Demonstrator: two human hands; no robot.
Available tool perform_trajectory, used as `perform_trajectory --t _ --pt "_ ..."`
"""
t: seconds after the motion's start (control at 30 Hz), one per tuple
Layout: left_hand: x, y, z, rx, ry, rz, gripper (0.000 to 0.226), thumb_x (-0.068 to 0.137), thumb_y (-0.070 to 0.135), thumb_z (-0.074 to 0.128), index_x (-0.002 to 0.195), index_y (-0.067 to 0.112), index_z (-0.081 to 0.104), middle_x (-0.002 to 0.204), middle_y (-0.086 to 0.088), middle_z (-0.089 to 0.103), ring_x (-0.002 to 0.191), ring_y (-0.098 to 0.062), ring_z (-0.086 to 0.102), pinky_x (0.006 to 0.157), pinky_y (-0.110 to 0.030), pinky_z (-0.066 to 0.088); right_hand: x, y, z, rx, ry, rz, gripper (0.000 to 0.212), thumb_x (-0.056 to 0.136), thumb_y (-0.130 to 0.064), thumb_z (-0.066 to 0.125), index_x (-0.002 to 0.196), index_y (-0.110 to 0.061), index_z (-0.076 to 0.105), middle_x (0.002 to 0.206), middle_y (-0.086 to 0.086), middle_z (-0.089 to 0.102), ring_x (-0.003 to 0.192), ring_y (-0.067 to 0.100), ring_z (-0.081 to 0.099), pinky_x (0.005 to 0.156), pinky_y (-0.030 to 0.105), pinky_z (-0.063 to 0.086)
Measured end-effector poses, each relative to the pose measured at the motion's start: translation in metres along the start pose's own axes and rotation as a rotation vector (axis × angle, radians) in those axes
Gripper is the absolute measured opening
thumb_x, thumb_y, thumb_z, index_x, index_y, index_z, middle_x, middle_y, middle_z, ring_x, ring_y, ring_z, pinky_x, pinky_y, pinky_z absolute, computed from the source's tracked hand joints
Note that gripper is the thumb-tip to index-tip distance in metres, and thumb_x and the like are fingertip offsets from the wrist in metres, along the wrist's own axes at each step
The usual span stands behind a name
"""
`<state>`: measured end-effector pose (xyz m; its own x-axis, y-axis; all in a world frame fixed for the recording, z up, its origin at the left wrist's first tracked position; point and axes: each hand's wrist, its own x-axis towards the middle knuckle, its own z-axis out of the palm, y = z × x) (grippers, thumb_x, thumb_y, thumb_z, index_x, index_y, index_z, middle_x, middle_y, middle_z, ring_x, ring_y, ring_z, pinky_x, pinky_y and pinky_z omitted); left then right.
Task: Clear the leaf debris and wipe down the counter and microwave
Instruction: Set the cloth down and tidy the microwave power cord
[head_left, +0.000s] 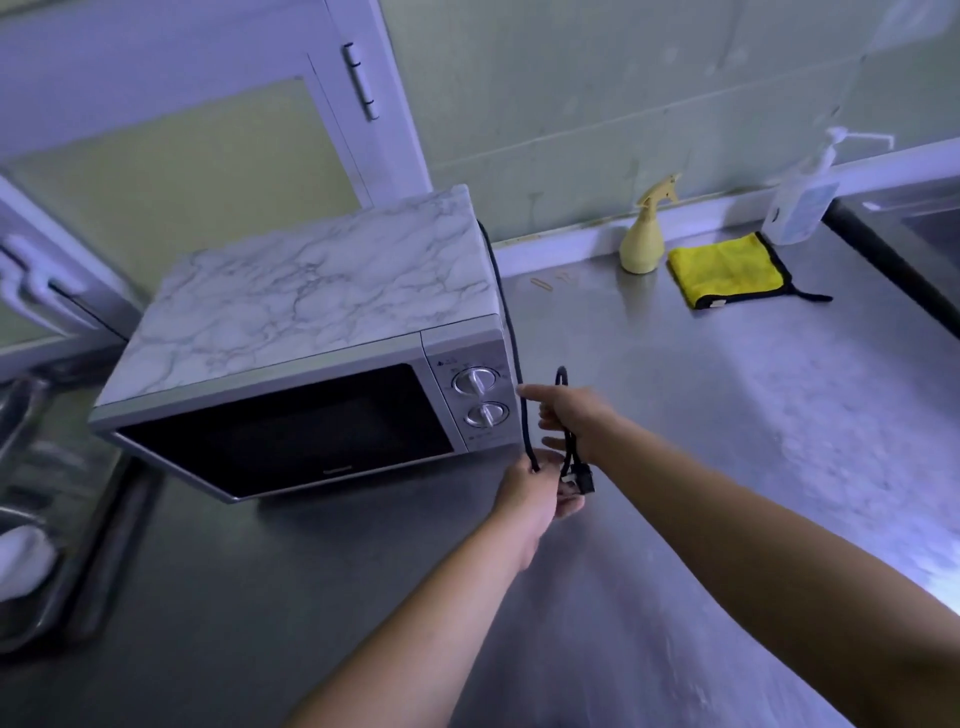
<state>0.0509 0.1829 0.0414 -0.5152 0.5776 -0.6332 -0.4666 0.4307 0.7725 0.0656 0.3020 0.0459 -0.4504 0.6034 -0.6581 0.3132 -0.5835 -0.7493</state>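
Note:
A silver microwave with a marble-patterned top stands on the steel counter. Its black power cord runs down the right side from the back. My left hand grips the cord just below the microwave's right front corner. My right hand holds a folded loop of the same cord, with the plug hanging beneath it. A folded yellow cloth lies at the back of the counter, next to a pale yellow spray bottle. A few small leaf bits lie near the wall.
A clear pump bottle stands at the back right beside a sink edge. Another sink with dishes is at the far left. White cabinet doors rise behind the microwave.

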Motion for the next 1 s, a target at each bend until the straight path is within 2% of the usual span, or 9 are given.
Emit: perform_trajectory --t 0.1,0.2,0.37,0.47,0.57,0.67,0.77,0.9,1.0 --pt "-0.001 -0.001 -0.002 0.216 -0.077 0.028 0.025 0.095 0.008 0.045 0.099 0.029 0.057 0.086 -0.002 0.065 0.074 -0.021 0.065 0.077 -0.040 0.062 -0.001 0.000 0.011 -0.043 -0.066 -0.059 0.029 0.076 -0.021 0.083 0.092 -0.005 0.064 0.081 0.011 0.059 0.074 0.023 0.057 0.062 0.034 0.052" --pt "-0.005 -0.013 0.001 0.466 -0.117 0.060 0.057 0.090 0.004 0.051 0.126 0.046 0.037 0.094 -0.002 0.063 0.074 -0.017 0.069 0.064 -0.030 0.061 0.000 -0.011 0.022 -0.016 -0.034 -0.117 0.002 0.087 0.001 0.062 0.088 0.000 0.061 0.078 0.014 0.062 0.069 0.021 0.063 0.068 0.037 0.059" --pt "0.002 -0.008 -0.011 0.226 -0.019 0.222 0.081 0.074 0.023 0.070 0.138 0.050 0.028 0.115 0.004 0.059 0.089 -0.008 0.063 0.080 -0.035 0.055 0.003 -0.014 0.002 0.176 -0.039 -0.056 0.022 0.082 0.015 0.040 0.082 0.005 0.060 0.080 0.018 0.061 0.076 0.027 0.062 0.071 0.037 0.058" --pt "0.010 0.013 -0.019 0.295 -0.147 0.047 0.093 0.057 0.053 0.083 0.136 0.035 0.038 0.118 0.009 0.059 0.107 -0.009 0.059 0.087 -0.032 0.055 0.007 -0.014 -0.014 0.265 -0.049 -0.072 0.032 0.078 0.015 0.029 0.074 0.006 0.059 0.074 0.018 0.062 0.078 0.031 0.063 0.078 0.038 0.060" --pt "0.017 0.029 -0.013 0.201 -0.345 -0.068 0.059 0.066 0.046 0.085 0.114 0.018 0.064 0.109 0.000 0.070 0.098 -0.015 0.066 0.085 -0.034 0.056 0.007 -0.020 -0.019 0.260 -0.161 -0.104 0.032 0.075 0.012 0.033 0.071 0.006 0.064 0.073 0.015 0.067 0.076 0.030 0.066 0.077 0.034 0.059" --pt "0.021 0.041 -0.006 0.044 -0.467 -0.127 0.017 0.086 0.023 0.076 0.094 0.011 0.069 0.084 -0.007 0.069 0.072 -0.019 0.066 0.072 -0.033 0.060 0.006 -0.023 -0.023 0.153 -0.213 -0.144 0.035 0.076 0.008 0.041 0.065 -0.001 0.073 0.079 0.012 0.073 0.074 0.023 0.070 0.082 0.032 0.059" --pt "0.022 0.043 0.002 0.150 -0.449 -0.098 0.014 0.087 0.025 0.074 0.089 0.013 0.066 0.080 -0.005 0.065 0.061 -0.017 0.061 0.056 -0.027 0.054 0.006 -0.024 -0.034 0.014 -0.146 -0.224 0.036 0.080 0.006 0.049 0.060 -0.008 0.076 0.078 0.008 0.076 0.076 0.018 0.070 0.085 0.032 0.059" --pt "0.027 0.040 0.014 0.317 -0.390 -0.003 0.039 0.077 0.025 0.080 0.108 0.007 0.065 0.093 -0.005 0.067 0.075 -0.018 0.068 0.061 -0.039 0.061 0.006 -0.025 -0.035 -0.202 -0.074 -0.300 0.033 0.084 0.008 0.046 0.066 -0.006 0.069 0.076 0.008 0.070 0.078 0.021 0.062 0.082 0.035 0.055" --pt "0.033 0.036 0.017 0.352 -0.387 0.036 0.023 0.078 0.023 0.078 0.097 0.012 0.071 0.086 0.000 0.069 0.079 -0.019 0.070 0.065 -0.045 0.062 0.006 -0.028 -0.030 -0.319 -0.111 -0.310 0.034 0.081 0.015 0.040 0.068 -0.005 0.063 0.080 0.013 0.063 0.081 0.023 0.058 0.086 0.038 0.052"
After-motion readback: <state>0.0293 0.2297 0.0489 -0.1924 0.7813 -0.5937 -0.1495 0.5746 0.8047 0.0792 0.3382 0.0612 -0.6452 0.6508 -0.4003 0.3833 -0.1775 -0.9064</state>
